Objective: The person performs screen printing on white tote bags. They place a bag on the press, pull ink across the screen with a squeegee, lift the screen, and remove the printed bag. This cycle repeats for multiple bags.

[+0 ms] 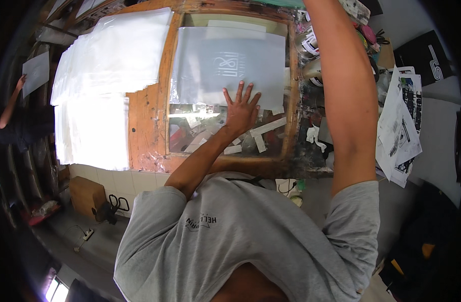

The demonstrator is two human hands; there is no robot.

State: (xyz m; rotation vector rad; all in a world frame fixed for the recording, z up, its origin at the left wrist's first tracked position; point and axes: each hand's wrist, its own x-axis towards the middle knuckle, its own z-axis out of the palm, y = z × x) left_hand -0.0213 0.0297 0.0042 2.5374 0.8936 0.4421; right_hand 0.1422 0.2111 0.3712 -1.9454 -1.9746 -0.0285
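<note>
My left hand (242, 109) lies flat with fingers spread on the lower part of a translucent frosted plastic sheet (200, 60) that bears a white printed design. The sheet rests over a glass pane (210, 143) set in a wooden frame (164, 100). Another pale sheet (238, 24) pokes out beyond its far edge. My right forearm stretches up past the far right of the table, and the hand itself lies beyond the top of the picture.
Stacks of clear plastic sheets (114, 50) cover the table's left side. Cans and jars (308, 43) crowd the right edge, near loose printed papers (399, 126). Paper scraps (260, 136) show beneath the glass. Far left, another person's hand (22, 80) holds a sheet.
</note>
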